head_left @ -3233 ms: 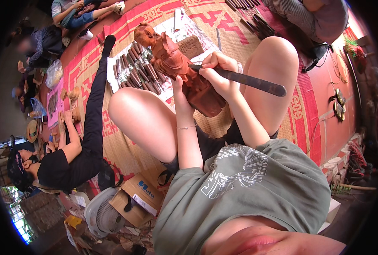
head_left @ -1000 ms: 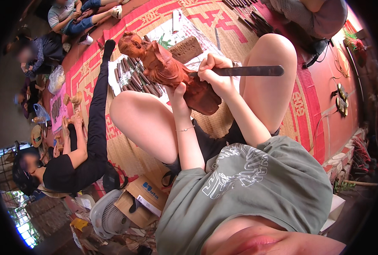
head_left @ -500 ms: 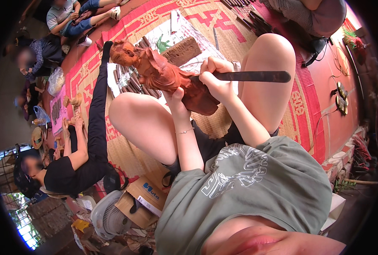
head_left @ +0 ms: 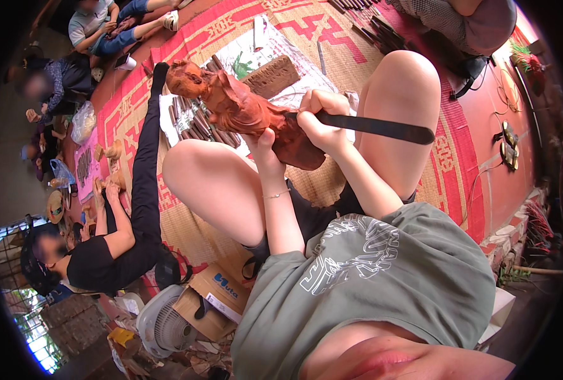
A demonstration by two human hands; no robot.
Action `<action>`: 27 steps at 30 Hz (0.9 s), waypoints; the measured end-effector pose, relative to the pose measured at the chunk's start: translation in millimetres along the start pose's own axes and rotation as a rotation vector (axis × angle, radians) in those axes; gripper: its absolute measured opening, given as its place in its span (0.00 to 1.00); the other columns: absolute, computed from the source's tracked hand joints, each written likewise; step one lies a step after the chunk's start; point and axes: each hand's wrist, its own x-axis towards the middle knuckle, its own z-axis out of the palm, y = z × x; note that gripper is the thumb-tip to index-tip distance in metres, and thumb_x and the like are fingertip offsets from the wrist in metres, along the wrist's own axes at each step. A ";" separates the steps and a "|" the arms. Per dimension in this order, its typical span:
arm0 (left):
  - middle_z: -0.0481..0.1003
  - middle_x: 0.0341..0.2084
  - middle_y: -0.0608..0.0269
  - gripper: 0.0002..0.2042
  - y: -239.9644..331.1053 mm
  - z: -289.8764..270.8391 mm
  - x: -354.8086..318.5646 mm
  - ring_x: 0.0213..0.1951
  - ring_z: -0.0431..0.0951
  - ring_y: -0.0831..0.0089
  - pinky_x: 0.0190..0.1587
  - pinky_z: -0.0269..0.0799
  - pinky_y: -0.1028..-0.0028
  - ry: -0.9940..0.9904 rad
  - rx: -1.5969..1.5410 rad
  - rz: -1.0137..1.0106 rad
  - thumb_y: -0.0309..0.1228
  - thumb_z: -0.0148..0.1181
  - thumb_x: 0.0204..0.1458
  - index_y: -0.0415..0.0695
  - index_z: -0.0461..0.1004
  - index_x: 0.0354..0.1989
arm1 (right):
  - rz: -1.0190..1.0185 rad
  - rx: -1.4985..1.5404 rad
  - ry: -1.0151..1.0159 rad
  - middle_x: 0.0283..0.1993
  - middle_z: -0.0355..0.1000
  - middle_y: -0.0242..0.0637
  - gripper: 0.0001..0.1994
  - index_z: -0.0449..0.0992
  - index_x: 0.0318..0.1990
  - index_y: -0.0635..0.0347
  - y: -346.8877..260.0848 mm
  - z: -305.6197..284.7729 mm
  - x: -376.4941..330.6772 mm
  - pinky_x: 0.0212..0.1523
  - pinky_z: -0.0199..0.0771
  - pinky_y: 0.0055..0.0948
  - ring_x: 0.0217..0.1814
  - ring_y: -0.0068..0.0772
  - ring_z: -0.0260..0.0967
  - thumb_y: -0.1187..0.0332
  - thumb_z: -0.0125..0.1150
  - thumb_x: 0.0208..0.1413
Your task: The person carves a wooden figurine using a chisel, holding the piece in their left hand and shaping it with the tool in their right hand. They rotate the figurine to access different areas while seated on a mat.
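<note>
A reddish-brown carved wooden figurine (head_left: 243,104) lies tilted above my lap, its head toward the far left and its base toward me. My left hand (head_left: 265,149) grips it from below near the lower body, thumb up along its side. My right hand (head_left: 324,117) is closed around a long, flat, dark tool (head_left: 382,128) with a rounded free end, which sticks out to the right. The tool's other end meets the figurine's surface near its lower part; its tip is mostly hidden by my fingers.
Beyond the figurine, a brown block (head_left: 272,76) and several carving tools (head_left: 199,123) lie on a white sheet on the patterned mat (head_left: 231,25). More tools (head_left: 382,35) lie far right. A person (head_left: 104,253) sits at left, near a fan (head_left: 166,320) and a cardboard box (head_left: 212,297).
The tool's free end has swung down toward me, and my right hand has turned slightly. The figurine has barely shifted. The person at left has moved their hands on a pale wooden piece.
</note>
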 end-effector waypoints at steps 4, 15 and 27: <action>0.67 0.44 0.53 0.38 7.8 11.2 1.9 0.45 0.71 0.62 0.50 0.69 0.65 0.053 0.075 0.089 0.45 0.63 0.41 0.42 0.51 0.58 | 0.074 0.129 0.041 0.15 0.59 0.32 0.13 0.50 0.15 0.61 -1.5 1.8 -0.5 0.20 0.55 0.19 0.18 0.18 0.52 0.85 0.48 0.34; 0.61 0.51 0.58 0.38 -1.1 -3.9 -1.1 0.51 0.65 0.67 0.53 0.63 0.67 0.047 -0.022 0.000 0.42 0.65 0.40 0.39 0.52 0.57 | 0.070 0.028 0.008 0.15 0.60 0.32 0.09 0.55 0.16 0.63 3.3 -0.8 -4.1 0.22 0.60 0.21 0.18 0.19 0.56 0.82 0.50 0.35; 0.63 0.48 0.55 0.39 -3.5 -6.3 -2.1 0.49 0.67 0.64 0.52 0.64 0.67 0.017 -0.018 0.000 0.44 0.64 0.41 0.40 0.51 0.58 | 0.085 0.084 -0.006 0.14 0.59 0.31 0.11 0.53 0.16 0.62 2.2 -1.9 -1.6 0.20 0.58 0.20 0.18 0.17 0.52 0.82 0.50 0.35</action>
